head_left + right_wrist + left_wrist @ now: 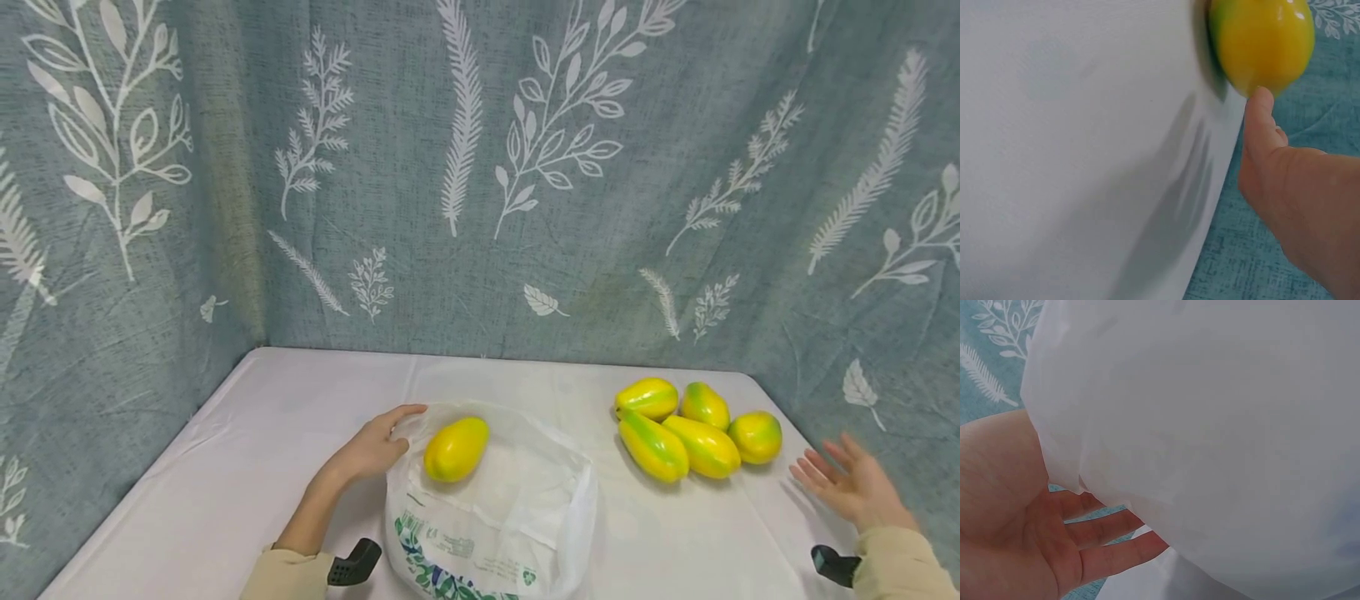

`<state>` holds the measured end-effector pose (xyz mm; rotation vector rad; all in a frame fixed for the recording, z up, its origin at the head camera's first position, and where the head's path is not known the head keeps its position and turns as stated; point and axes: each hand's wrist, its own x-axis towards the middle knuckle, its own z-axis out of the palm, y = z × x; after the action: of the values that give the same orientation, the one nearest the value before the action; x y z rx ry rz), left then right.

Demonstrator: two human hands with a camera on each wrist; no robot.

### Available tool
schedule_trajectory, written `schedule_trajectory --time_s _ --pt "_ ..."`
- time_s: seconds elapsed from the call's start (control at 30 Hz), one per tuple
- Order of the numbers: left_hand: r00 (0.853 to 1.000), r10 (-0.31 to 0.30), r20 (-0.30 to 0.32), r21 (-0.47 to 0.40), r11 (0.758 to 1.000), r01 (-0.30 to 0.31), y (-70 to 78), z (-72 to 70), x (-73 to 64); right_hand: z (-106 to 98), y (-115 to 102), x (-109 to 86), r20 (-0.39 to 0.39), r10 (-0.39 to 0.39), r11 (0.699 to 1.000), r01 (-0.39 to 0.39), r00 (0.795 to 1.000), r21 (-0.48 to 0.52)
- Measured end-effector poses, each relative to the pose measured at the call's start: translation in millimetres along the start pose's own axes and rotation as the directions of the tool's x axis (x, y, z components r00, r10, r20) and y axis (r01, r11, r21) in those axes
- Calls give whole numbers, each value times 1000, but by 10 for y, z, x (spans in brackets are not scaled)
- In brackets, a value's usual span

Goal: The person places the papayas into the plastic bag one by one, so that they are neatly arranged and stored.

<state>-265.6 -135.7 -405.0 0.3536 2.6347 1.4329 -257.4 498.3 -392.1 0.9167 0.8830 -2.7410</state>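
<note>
A white plastic bag (pixel 517 508) with green and blue print stands on the table, its mouth spread wide. One yellow papaya (pixel 456 450) lies inside it, towards the left. At the bag's left rim is my left hand (pixel 371 446), its index finger along the edge; in the left wrist view several fairly straight fingers (pixel 1116 556) pass behind the plastic, which hides their tips. Several yellow-green papayas (pixel 705 446) lie bunched at the table's right. My right hand (pixel 851 483) hovers beyond them with fingers spread, holding nothing; the rightmost papaya (pixel 1263 44) shows beyond it in its wrist view.
Beneath everything lies a white-covered table (pixel 300 400). Blue-green curtains (pixel 420 275) with white leaf patterns enclose its back and sides. The table's right edge runs close by my right hand.
</note>
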Motion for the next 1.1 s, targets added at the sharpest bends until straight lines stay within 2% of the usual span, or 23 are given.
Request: schedule_trajectory --time_s 0.2,0.37,0.5,0.67,0.77,0.87,0.97,1.1 --pt "1000 -5 4 -7 1000 5 -17 2 6 31 59 74 -83 -24 996 17 996 -91" --pt "1000 -10 3 3 1000 9 -15 1 12 65 78 134 -130 -15 999 10 991 -40" --pt "1000 -6 3 -1 1000 6 0 0 2 83 99 169 -126 -15 998 7 992 -62" --pt "1000 -3 -6 -5 1000 3 -14 9 1 122 159 224 -90 -25 985 9 996 -170" --pt "1000 2 -10 -3 1000 -2 -23 19 4 157 211 268 -114 -59 973 31 992 -230" --pt "1000 -1 -12 -6 1000 1 -27 26 6 189 260 302 -137 -109 952 64 985 -299" --pt "1000 -8 -15 -9 1000 8 -27 25 4 223 291 339 -169 -181 915 103 969 -390" --pt "1000 -7 -16 -14 1000 7 -21 9 -4 269 305 389 -201 -259 850 124 945 -512"
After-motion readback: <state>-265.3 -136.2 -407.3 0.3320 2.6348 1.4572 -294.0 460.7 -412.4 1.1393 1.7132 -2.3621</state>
